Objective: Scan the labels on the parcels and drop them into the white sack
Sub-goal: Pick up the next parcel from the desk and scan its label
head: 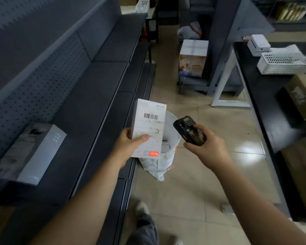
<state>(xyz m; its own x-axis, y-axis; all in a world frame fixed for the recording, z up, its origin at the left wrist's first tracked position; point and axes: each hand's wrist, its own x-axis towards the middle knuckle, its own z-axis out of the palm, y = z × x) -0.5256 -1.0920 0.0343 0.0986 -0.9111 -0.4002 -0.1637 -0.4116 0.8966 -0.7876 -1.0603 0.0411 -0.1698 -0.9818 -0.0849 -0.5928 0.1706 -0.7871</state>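
Observation:
My left hand (129, 144) grips a white parcel box (148, 124) by its lower left side, thumb across the front. The box's label with a barcode faces up towards me. My right hand (205, 142) holds a black handheld scanner (187, 129), thumb on its front, its head pointing towards the box. Both are held above the white sack (173, 138), which stands open on the floor beside the shelf. At least one small parcel lies inside the sack.
A dark shelf unit (88, 110) runs along the left with a silver box (30, 152) on it. A dark counter (261, 96) on the right carries a white basket (284, 64). A carton (193, 57) stands further down the tiled aisle. My foot (143, 209) is below.

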